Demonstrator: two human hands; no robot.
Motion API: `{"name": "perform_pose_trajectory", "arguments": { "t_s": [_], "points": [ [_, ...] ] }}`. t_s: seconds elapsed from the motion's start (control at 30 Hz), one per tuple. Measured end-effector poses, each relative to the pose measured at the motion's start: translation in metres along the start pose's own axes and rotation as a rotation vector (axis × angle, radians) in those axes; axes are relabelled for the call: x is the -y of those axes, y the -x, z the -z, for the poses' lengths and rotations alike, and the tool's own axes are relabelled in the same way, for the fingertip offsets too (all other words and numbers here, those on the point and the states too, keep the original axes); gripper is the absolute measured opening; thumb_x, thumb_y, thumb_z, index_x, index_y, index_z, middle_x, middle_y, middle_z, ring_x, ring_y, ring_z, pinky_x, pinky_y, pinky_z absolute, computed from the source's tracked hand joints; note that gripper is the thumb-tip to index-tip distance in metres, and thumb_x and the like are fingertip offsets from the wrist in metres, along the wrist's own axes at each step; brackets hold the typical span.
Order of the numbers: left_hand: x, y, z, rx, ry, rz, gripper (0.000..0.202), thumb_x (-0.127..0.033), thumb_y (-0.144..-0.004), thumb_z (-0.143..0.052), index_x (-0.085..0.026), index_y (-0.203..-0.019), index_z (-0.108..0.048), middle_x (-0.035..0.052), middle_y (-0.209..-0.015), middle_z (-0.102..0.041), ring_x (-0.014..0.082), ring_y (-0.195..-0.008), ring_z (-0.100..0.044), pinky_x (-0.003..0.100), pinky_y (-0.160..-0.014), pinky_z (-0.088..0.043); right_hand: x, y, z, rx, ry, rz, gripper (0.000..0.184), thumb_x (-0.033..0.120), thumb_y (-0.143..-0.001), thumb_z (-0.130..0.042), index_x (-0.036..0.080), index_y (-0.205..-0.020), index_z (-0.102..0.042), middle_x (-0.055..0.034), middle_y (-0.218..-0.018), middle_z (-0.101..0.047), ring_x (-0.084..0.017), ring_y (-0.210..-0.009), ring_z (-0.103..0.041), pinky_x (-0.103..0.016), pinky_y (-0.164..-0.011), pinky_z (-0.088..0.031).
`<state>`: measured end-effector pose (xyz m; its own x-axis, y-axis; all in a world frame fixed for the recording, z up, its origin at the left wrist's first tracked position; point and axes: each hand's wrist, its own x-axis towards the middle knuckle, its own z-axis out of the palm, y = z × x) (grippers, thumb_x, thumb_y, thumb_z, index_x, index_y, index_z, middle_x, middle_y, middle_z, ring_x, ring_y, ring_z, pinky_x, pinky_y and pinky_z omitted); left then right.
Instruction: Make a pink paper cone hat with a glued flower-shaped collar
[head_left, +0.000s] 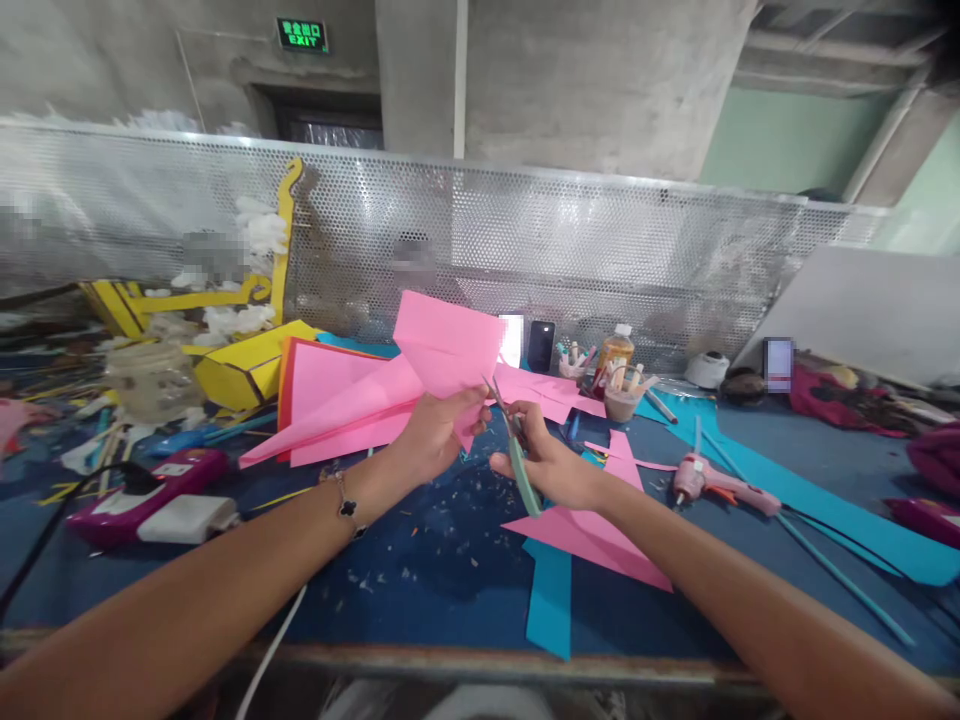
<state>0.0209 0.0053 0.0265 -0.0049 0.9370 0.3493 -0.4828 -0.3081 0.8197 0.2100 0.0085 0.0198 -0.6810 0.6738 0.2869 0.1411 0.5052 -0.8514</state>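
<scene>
My left hand, with a bracelet at the wrist, is closed on the lower edge of a pink paper sheet held up above the table. In my right hand is a pair of scissors with green handles. The blades point up and left, beside the sheet's lower right edge; whether they touch the paper I cannot tell. Beneath my right hand and forearm lie pink paper offcuts and a blue paper strip. More pink sheets are stacked behind my left hand.
A pink glue gun rests on the right, near long blue paper. A purple power strip sits on the left, by a yellow paper structure. A bottle, a cup of sticks and phones stand before the perforated metal screen.
</scene>
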Motion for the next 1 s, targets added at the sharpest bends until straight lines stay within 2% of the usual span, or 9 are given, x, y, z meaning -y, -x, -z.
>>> {"name": "perform_pose_trajectory", "arguments": {
  "t_s": [0.23,0.5,0.6,0.7,0.83,1.0],
  "points": [
    [0.003,0.003,-0.001,0.086,0.006,0.0,0.02,-0.024,-0.074,-0.086,-0.014,-0.085,-0.073,0.0011,-0.077,-0.068,0.0118,-0.063,-0.059,0.025,-0.057,-0.045,-0.006,-0.001,0.001,-0.021,0.077,0.075,0.055,0.042,-0.091,-0.073,0.028,-0.123,-0.031,-0.0009,-0.106,-0.058,-0.017,-0.087,-0.053,-0.036,-0.081,-0.049],
    [0.005,0.004,-0.003,0.038,-0.005,0.069,0.021,-0.025,-0.071,-0.086,-0.011,-0.081,-0.073,0.0034,-0.07,-0.069,0.0135,-0.059,-0.061,0.028,-0.059,-0.051,-0.01,-0.003,0.0,-0.024,0.052,0.138,0.046,0.04,-0.095,-0.069,0.029,-0.123,-0.033,-0.0063,-0.124,-0.062,-0.017,-0.095,-0.06,-0.036,-0.086,-0.052],
    [0.006,0.003,-0.002,0.017,-0.013,0.085,0.023,-0.025,-0.07,-0.087,-0.011,-0.081,-0.073,0.0034,-0.069,-0.069,0.0134,-0.059,-0.062,0.027,-0.058,-0.051,-0.015,-0.004,0.001,-0.065,0.097,0.139,0.045,0.04,-0.096,-0.067,0.029,-0.123,-0.033,-0.0044,-0.118,-0.065,-0.018,-0.092,-0.06,-0.037,-0.086,-0.05],
    [0.005,0.002,-0.001,0.017,-0.022,0.092,0.024,-0.026,-0.071,-0.087,-0.01,-0.083,-0.073,0.0034,-0.07,-0.069,0.0134,-0.06,-0.062,0.027,-0.058,-0.052,-0.016,-0.004,0.002,-0.097,0.142,0.108,0.043,0.04,-0.097,-0.065,0.03,-0.123,-0.032,0.0001,-0.102,-0.065,-0.017,-0.079,-0.057,-0.035,-0.078,-0.048],
    [0.001,0.002,-0.002,0.04,-0.04,0.059,0.023,-0.025,-0.071,-0.087,-0.01,-0.082,-0.072,0.0027,-0.07,-0.067,0.0127,-0.06,-0.061,0.026,-0.055,-0.048,-0.015,-0.003,0.002,-0.136,0.248,0.057,0.041,0.04,-0.096,-0.063,0.029,-0.122,-0.033,0.0079,-0.076,-0.054,-0.015,-0.063,-0.047,-0.029,-0.062,-0.039],
    [-0.004,0.003,-0.003,0.048,-0.037,0.051,0.024,-0.023,-0.07,-0.087,-0.011,-0.084,-0.071,0.0017,-0.071,-0.065,0.0124,-0.06,-0.06,0.024,-0.052,-0.043,-0.011,-0.002,0.003,-0.118,0.249,0.036,0.04,0.041,-0.095,-0.064,0.029,-0.119,-0.034,0.011,-0.067,-0.046,-0.013,-0.056,-0.041,-0.026,-0.054,-0.03]
  ]
}}
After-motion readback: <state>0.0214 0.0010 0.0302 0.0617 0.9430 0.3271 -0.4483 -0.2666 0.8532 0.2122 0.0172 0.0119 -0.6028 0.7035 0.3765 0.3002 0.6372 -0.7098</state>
